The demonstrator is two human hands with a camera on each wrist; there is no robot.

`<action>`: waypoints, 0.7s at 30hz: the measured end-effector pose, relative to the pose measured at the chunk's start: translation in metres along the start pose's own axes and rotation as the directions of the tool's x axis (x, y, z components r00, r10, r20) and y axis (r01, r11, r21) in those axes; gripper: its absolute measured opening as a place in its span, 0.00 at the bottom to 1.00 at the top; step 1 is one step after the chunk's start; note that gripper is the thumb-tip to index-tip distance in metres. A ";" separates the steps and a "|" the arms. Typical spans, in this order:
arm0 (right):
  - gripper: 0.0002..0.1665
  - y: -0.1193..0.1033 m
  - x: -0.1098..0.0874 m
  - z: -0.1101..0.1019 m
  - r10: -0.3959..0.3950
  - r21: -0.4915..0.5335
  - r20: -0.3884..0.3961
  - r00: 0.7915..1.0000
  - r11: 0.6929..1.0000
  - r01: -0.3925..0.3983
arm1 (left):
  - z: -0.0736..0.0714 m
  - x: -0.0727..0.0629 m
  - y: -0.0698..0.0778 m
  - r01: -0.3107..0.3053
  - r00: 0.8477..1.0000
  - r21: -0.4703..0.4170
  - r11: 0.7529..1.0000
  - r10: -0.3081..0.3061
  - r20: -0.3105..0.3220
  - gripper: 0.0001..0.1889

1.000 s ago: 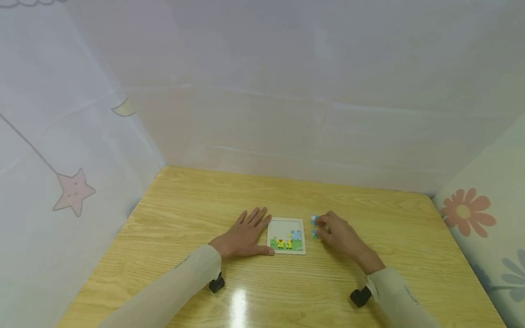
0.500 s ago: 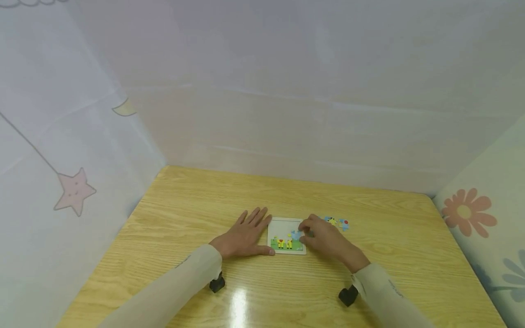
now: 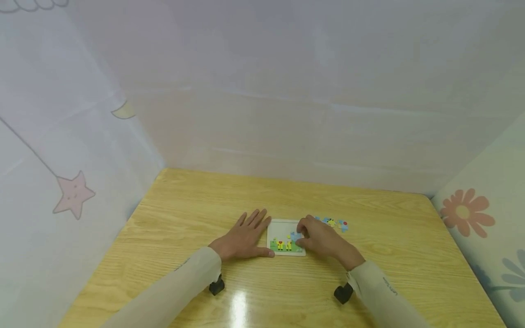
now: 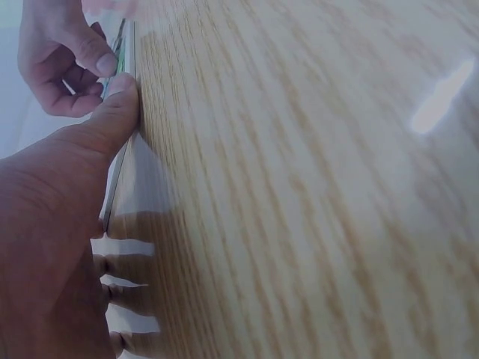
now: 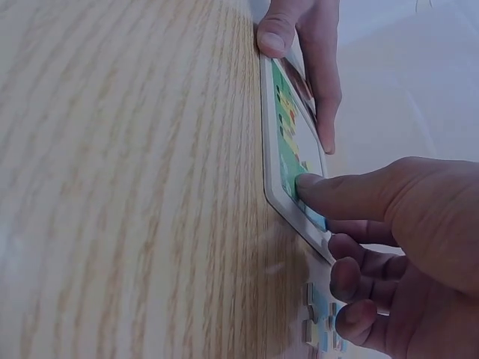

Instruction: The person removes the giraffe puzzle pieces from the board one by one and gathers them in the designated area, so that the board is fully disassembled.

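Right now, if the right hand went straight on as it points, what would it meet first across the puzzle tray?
Probably the left hand, its fingers spread at the opposite edge of the puzzle tray. How high the right hand would pass is unclear.

On the table (image 3: 287, 291), the puzzle tray (image 3: 282, 229) lies between left hand (image 3: 244, 237) and right hand (image 3: 326, 238); loose pieces (image 3: 331, 222) lie just beyond the right.
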State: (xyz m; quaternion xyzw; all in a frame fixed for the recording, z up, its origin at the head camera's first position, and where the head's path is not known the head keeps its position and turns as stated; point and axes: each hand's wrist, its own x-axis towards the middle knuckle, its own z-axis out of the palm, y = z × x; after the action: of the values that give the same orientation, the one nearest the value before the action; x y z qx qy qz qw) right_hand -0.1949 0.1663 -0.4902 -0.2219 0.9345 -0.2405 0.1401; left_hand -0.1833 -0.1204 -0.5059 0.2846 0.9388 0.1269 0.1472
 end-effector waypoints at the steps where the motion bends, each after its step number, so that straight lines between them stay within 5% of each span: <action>1: 0.16 0.000 0.000 0.000 0.002 -0.001 -0.001 1.000 1.000 -0.002 | 0.000 0.000 0.000 -0.001 1.000 -0.002 1.000 0.001 -0.001 0.58; 13: 0.23 -0.003 -0.001 0.005 -0.002 0.092 -0.019 1.000 0.996 0.004 | -0.002 -0.001 0.001 -0.008 1.000 -0.004 1.000 0.008 -0.012 0.57; 21: 0.04 -0.002 -0.002 0.006 -0.080 0.037 -0.012 0.997 0.996 0.080 | -0.003 -0.003 0.002 -0.002 1.000 0.010 1.000 0.002 0.000 0.57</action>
State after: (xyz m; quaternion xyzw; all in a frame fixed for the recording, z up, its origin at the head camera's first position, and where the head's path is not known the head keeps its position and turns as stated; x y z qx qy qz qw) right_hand -0.1901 0.1631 -0.4938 -0.2552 0.9209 -0.2645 0.1298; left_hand -0.1813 -0.1206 -0.5018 0.2860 0.9391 0.1224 0.1457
